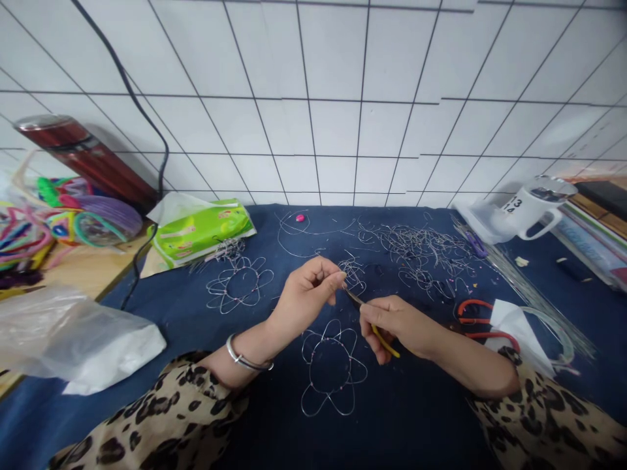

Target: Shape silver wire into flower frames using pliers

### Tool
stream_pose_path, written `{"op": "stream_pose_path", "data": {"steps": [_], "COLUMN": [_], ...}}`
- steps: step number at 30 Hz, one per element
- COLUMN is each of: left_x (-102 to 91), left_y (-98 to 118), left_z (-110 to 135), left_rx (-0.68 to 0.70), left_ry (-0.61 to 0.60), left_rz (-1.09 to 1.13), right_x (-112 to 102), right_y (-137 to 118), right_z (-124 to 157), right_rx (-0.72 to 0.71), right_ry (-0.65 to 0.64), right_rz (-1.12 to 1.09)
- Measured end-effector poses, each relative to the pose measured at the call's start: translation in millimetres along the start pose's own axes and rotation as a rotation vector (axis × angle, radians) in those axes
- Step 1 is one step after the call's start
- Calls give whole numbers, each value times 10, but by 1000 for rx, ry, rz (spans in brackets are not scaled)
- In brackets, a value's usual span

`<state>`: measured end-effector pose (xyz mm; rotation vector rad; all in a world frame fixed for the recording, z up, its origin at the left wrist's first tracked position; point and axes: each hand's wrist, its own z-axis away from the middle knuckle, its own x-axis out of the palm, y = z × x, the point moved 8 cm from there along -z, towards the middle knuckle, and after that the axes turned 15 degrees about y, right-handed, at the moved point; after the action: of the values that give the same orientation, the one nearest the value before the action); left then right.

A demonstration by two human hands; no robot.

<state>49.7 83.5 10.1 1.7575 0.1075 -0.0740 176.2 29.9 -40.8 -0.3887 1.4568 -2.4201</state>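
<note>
My left hand [313, 287] is closed in a pinch, and whatever lies between its thumb and finger is too small to make out. Yellow-handled pliers [385, 343] are gripped in my right hand [396, 323], their jaws touching or nearly touching the left fingertips. Below the hands, a flower-shaped wire frame [360, 373] with looped petals and small beads lies flat on the dark blue cloth [411, 418]. A second wire flower [228, 282] rests to the left of my left hand. Behind the fingertips is a small heap of bent wires [355, 271].
A large wire tangle [421, 245] spreads at the back right. Red-handled scissors [475, 320], straight wires [533, 294] and a white mug [531, 209] stand or lie at the right. Leftward are a green tissue pack [200, 232], a plastic bag [63, 326] and a red flask [93, 156].
</note>
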Motion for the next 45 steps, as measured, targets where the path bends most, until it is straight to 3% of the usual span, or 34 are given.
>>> {"op": "stream_pose_path", "data": {"steps": [12,24,36,45], "left_x": [47,37,-19,-36], "left_y": [-17,-24,12,77], "left_z": [4,10,67,110], "left_rx": [-54,-39,58,187], "left_ry": [-52,-19,60,43], "left_rz": [40,42,15,-59], "right_x": [-25,74,193,251], "right_y": [0,51,95,84], "right_z": [-9,-3,29,73], "right_rx": [-32,1,21,49], "right_ry": [24,-44,-105,-142], "right_rz": [56,-100,-229,-301]}}
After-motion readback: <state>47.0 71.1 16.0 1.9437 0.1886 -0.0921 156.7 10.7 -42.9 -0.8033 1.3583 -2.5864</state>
